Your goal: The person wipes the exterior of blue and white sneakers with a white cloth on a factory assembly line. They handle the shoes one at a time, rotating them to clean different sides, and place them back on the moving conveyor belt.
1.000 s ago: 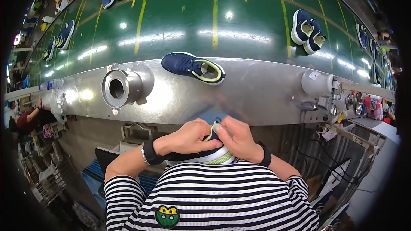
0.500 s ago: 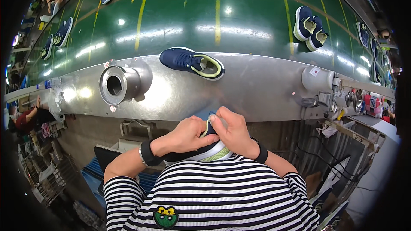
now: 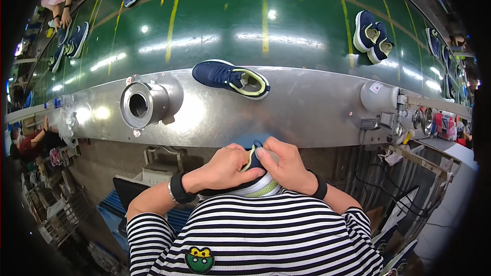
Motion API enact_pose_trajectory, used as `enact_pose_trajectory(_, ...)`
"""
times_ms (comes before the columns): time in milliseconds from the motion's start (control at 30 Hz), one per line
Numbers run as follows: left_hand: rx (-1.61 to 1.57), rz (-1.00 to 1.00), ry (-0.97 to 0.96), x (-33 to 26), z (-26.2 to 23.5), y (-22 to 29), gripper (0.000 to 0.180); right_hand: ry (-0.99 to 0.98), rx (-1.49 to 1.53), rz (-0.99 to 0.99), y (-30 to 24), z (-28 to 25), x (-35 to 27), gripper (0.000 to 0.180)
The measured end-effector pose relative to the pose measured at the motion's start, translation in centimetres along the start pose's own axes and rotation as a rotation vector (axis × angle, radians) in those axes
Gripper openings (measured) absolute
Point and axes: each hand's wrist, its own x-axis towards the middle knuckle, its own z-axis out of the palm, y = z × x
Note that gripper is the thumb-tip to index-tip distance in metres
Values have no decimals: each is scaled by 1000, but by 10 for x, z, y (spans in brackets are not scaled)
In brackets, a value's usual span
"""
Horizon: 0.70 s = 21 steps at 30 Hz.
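Observation:
Close against my body I hold a navy sneaker with a white sole and lime-green lining. My left hand is closed round its collar, thumb lying along the side. The fingers of my right hand pinch the navy loop at the shoe's opening. Much of this sneaker is hidden by my hands and striped shirt. Ahead of me a second navy sneaker lies on the steel ledge, its lime-lined opening toward the right.
A round steel fixture stands on the ledge at left, with a grey cylindrical device at right. Beyond runs a green conveyor belt carrying pairs of sneakers. A co-worker's hands reach toward shoes at far left.
My hands and the held sneaker have shifted slightly downward in view, with the grip kept. At far left, the co-worker's hands have come to the shoes on the belt.

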Motion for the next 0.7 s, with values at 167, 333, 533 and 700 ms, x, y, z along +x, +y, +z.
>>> enact_pose_trajectory(167, -8, 127, -43, 6, 1, 11, 31, 219, 110, 75, 18, 4, 39, 16)
enact_pose_trajectory(333, -31, 55, -28, 0, -4, 4, 32, -155, 483, -90, 3, -15, 24, 15)
enact_pose_trajectory(533, -52, 109, 17, 1, -1, -1, 33, -111, 441, 130, 8, -15, 0, 16)
enact_pose_trajectory(700, -70, 140, 38, 2, 3, -2, 33, -127, 304, 170, 2, -13, 0, 18)
